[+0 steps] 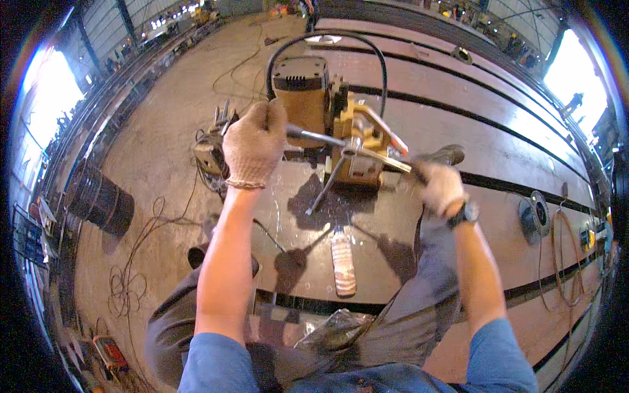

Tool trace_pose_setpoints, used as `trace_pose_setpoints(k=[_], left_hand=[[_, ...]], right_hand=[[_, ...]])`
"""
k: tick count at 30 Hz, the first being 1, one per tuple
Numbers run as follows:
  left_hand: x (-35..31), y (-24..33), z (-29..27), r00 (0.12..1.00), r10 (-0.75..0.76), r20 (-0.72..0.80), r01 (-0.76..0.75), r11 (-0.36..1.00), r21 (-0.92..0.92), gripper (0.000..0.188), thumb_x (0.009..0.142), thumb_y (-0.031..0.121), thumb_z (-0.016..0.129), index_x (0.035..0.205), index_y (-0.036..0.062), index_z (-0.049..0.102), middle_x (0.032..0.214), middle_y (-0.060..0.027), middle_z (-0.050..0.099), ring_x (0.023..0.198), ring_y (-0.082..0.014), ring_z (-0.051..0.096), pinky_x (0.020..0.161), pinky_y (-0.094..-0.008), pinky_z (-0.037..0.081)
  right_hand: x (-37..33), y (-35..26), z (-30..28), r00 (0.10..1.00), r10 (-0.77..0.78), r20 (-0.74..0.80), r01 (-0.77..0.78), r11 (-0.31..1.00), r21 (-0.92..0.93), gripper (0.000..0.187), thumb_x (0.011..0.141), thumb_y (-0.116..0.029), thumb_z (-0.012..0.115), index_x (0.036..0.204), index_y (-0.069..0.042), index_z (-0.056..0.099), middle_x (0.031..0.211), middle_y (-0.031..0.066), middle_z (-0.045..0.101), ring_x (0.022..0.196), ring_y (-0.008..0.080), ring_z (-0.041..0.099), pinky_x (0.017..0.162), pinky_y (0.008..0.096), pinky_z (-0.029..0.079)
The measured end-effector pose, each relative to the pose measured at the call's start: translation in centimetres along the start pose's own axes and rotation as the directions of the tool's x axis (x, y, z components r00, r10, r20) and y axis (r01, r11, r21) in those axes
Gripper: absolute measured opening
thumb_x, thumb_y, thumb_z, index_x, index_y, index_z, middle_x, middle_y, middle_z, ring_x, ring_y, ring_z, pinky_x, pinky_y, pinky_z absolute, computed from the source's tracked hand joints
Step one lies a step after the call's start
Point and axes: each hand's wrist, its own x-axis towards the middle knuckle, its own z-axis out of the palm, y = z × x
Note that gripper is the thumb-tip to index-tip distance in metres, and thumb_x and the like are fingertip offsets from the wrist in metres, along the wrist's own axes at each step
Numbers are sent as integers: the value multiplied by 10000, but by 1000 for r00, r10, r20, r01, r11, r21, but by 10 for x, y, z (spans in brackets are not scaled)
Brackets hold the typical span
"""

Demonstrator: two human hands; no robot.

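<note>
In front of me stands a yellow and black magnetic drill [300, 98] with a black hose looping over its top. A feed handle [352, 145] with three metal spokes is on its near side. My left hand [252, 147], in a knit glove, is closed round the end of the left spoke. My right hand [440, 186], gloved and slightly blurred, is closed on the dark grip of the right spoke. The third spoke [321, 194] points down toward me, untouched. A striped plastic bottle [343, 263] is between my legs, near the drill's shadow.
The slotted steel bed [485, 144] spreads to the right, with a reel [534, 217] and a hose on it. A clear plastic bag [337, 327] is by my lap. At left are a dark drum [99, 200], loose cables [128, 288] and a cable-fitted tool [211, 157].
</note>
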Motion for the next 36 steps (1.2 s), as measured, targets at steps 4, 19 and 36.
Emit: trace_pose_setpoints(k=[4, 19, 36], left_hand=[[-15, 24, 8, 999, 25, 25, -25, 1000, 10, 453, 1026, 506, 590, 864, 105, 723, 767, -195, 716, 765, -468, 711, 662, -527, 560], [3, -21, 5, 994, -71, 84, 77, 995, -69, 471, 1004, 525, 590, 914, 94, 756, 825, -212, 725, 817, -448, 720, 733, -489, 563], [-21, -84, 1, 968, -229, 107, 243, 959, -144, 504, 1023, 474, 603, 959, -12, 717, 795, -243, 692, 730, -353, 668, 725, -447, 518]], right_hand=[[45, 21, -20, 998, 14, 56, -13, 1000, -11, 400, 1014, -459, 597, 1228, -150, 736, 1048, 208, 766, 999, 423, 729, 863, 514, 572], [53, 3, -7, 999, 18, 32, -20, 999, 47, 459, 992, -556, 598, 1213, -188, 761, 1043, 190, 773, 961, 418, 742, 836, 516, 587], [57, -49, -62, 996, 53, 77, -48, 997, -68, 482, 945, -553, 651, 1143, -140, 801, 1040, 192, 781, 1002, 384, 753, 901, 475, 590]])
